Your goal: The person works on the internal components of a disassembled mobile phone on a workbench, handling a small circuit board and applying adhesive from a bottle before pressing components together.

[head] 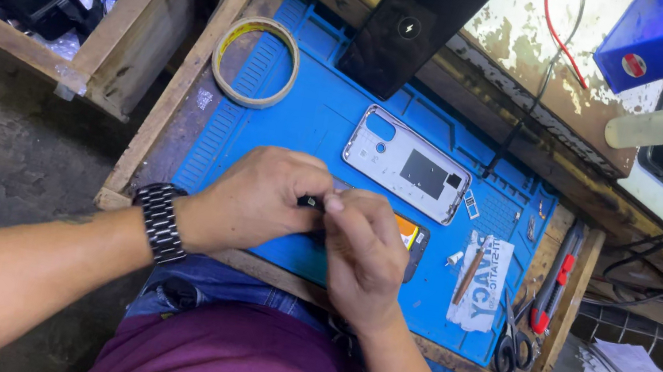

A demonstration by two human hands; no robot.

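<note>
A blue ribbed work mat (307,119) was seen beneath a white phone frame (407,165) with a black patch. A black metal-link watch (161,222), a maroon shirt (230,362), a yellowish tape roll (255,62) and red-handled cutters (552,286) were noted.

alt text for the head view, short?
Both hands, left hand and right hand, pinch a small dark part over an opened phone on a blue work mat; a white phone back cover lies beyond.
</note>
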